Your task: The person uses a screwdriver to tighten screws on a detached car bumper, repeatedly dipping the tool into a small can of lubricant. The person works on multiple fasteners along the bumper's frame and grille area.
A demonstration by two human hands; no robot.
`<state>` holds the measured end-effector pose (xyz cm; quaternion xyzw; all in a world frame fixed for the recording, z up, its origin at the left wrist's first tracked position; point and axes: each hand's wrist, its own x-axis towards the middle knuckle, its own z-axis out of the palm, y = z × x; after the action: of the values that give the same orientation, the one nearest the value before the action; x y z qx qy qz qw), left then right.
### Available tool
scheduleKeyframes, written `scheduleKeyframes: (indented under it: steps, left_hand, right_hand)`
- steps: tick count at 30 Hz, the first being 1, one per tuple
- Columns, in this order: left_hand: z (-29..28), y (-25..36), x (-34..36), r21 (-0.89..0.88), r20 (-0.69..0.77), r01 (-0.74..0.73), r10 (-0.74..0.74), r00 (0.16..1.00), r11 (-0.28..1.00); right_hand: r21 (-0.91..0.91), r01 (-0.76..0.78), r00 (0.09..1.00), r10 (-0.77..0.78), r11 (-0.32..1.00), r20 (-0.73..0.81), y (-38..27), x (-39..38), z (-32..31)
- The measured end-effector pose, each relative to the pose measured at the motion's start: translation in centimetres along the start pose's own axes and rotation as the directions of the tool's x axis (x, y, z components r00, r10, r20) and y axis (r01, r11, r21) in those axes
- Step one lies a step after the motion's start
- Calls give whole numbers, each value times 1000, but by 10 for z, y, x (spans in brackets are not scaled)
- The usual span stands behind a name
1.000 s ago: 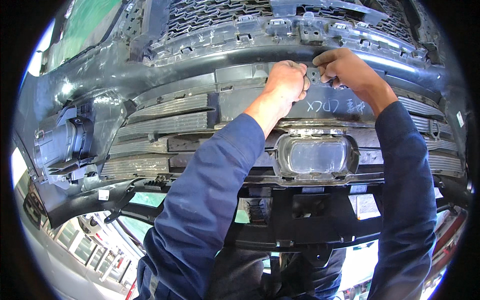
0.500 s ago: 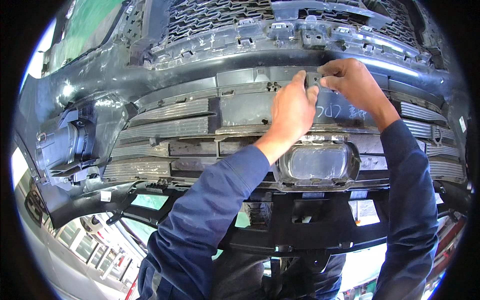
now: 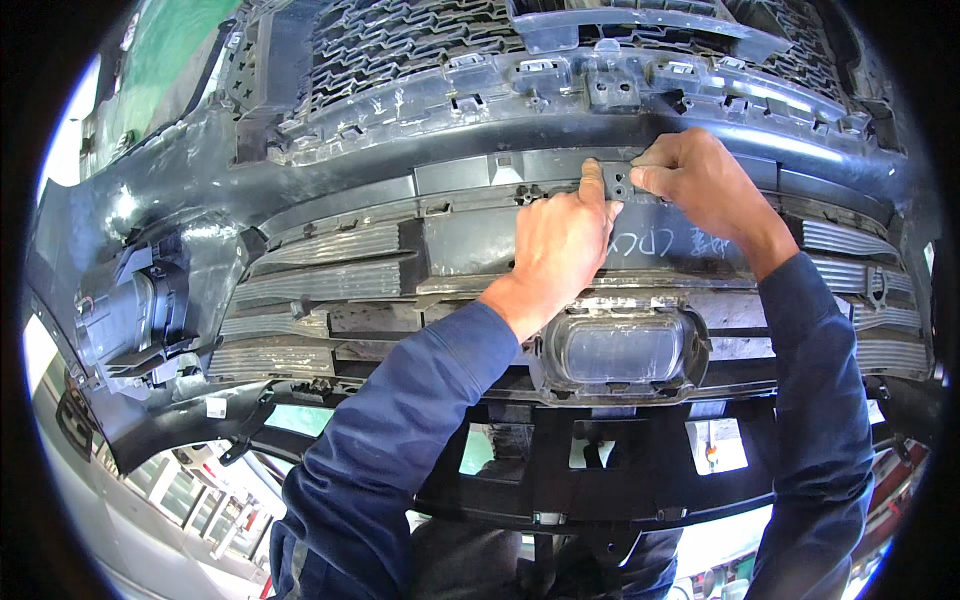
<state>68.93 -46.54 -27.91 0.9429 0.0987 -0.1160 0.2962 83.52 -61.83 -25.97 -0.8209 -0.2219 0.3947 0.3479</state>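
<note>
Both my hands work at the upper edge of the lower grille section of a dark car bumper cover. My left hand pinches one side of a small dark bracket with holes; its index finger points up along the edge and its thumb sits lower down. On the other side, my right hand is bent over, with thumb and curled index finger closed on the bracket's upper corner. The bracket lies against the panel; whether it is fastened there I cannot tell. Handwritten marks show on the panel below.
Above runs a mesh grille with clip tabs along its edge. A rounded rectangular cover sits below my hands. At the left is a lamp housing. A black lower frame with openings spans nearest my body.
The view has shifted a little, so the bumper sits slightly lower and further left. My left wrist has turned and the bracket's holes show more plainly between my fingers.
</note>
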Motion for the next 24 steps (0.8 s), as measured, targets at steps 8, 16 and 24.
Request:
scheduleKeyframes:
  steps: [8, 16, 24]
  left_hand:
    - [-15, 10, -5, 171, 84, 0, -15, 996, 985]
    - [-7, 7, -8, 193, 19, -13, 10, 1000, 981]
    - [14, 24, 5, 185, -16, -61, 65, 998, 981]
  right_hand:
    - [-189, 137, 989, -143, 972, -21, -9, -8, 0]
    - [-176, 93, 973, -128, 980, -194, -32, -52, -60]
    - [27, 31, 980, -25, 999, -196, -63, -310, -180]
